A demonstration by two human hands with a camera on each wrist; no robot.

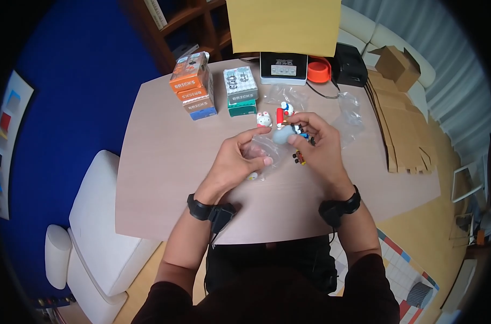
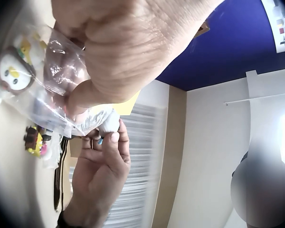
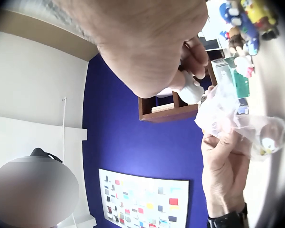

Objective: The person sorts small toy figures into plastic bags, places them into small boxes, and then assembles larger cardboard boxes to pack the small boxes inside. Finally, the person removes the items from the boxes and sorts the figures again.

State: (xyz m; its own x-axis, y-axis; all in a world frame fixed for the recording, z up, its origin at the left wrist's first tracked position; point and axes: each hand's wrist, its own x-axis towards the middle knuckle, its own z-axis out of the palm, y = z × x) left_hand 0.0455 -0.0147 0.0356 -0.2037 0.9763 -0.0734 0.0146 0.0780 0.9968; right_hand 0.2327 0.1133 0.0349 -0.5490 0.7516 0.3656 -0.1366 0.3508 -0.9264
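Observation:
My left hand (image 1: 230,166) grips a crumpled clear plastic bag (image 1: 267,156) between thumb and fingers. Inside the bag's lower part lies a white-faced, penguin-like figurine (image 2: 13,75) with a yellow beak. Beside the bag's mouth, my right hand (image 1: 325,150) pinches a small rounded pale grey figurine (image 1: 281,135) by one side; its far part is hidden by the fingers. On the table just beyond the hands stand a white bunny-like figurine (image 1: 263,119) and a red-and-white figurine (image 1: 280,116). A yellow SpongeBob-like figurine (image 3: 261,16) and a blue one (image 3: 247,31) are near my right hand.
Stacked orange, brown and blue brick boxes (image 1: 189,75) stand at the back left, beside a grey box (image 1: 240,83) on a green box (image 1: 242,108). Loose clear bags (image 1: 349,116) lie to the right, before flattened brown cardboard (image 1: 388,121). A round red object (image 1: 319,70) sits behind.

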